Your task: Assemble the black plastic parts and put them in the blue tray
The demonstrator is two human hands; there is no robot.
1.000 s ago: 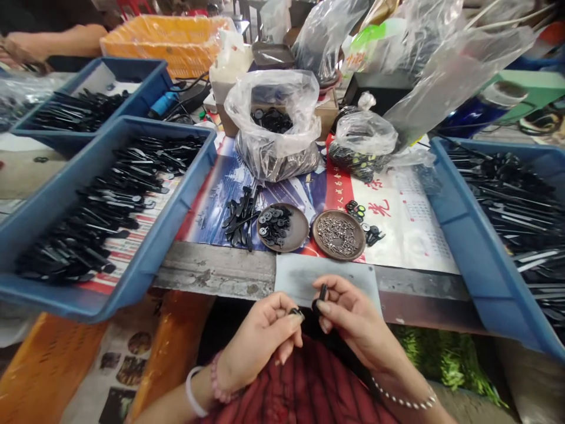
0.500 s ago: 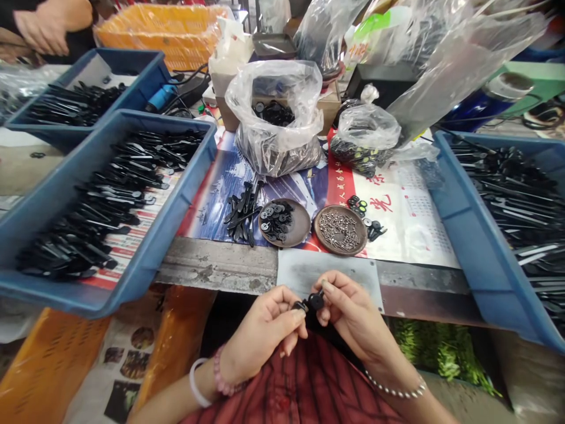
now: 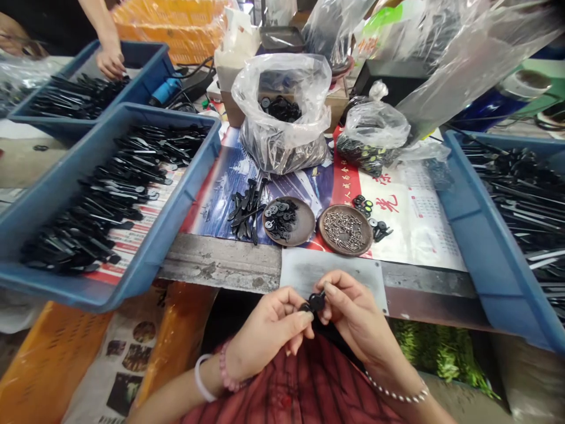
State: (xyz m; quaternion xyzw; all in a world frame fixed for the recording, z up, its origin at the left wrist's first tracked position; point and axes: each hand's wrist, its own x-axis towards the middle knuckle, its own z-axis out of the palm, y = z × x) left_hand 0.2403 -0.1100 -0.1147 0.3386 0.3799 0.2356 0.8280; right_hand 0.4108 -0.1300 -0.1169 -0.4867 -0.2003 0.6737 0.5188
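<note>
Close to my body, just off the table edge, my left hand [image 3: 282, 321] pinches a small black plastic part [image 3: 304, 307]. My right hand [image 3: 346, 306] grips a black piece with a round disc-shaped end [image 3: 316, 301], right against the other part. Fingers cover most of both pieces. Beyond my hands lie a dish of black round parts [image 3: 304, 221] and a dish of small metal pins or screws [image 3: 345, 250]. Long black plastic pieces [image 3: 245, 212] are piled left of the dishes, and small black and yellow-green parts [image 3: 362, 205] lie to the right.
Blue trays of long black parts flank me: one at left [image 3: 170, 206], one at right [image 3: 477, 235]. An open plastic bag [image 3: 282, 147] and a smaller bag [image 3: 375, 132] stand behind the dishes. Another person's hand [image 3: 111, 60] reaches into the rear blue tray [image 3: 154, 59].
My two hands stay together, and the two black parts have come closer to each other. The other person's hand has moved down into the rear left tray. The view has shifted slightly.
</note>
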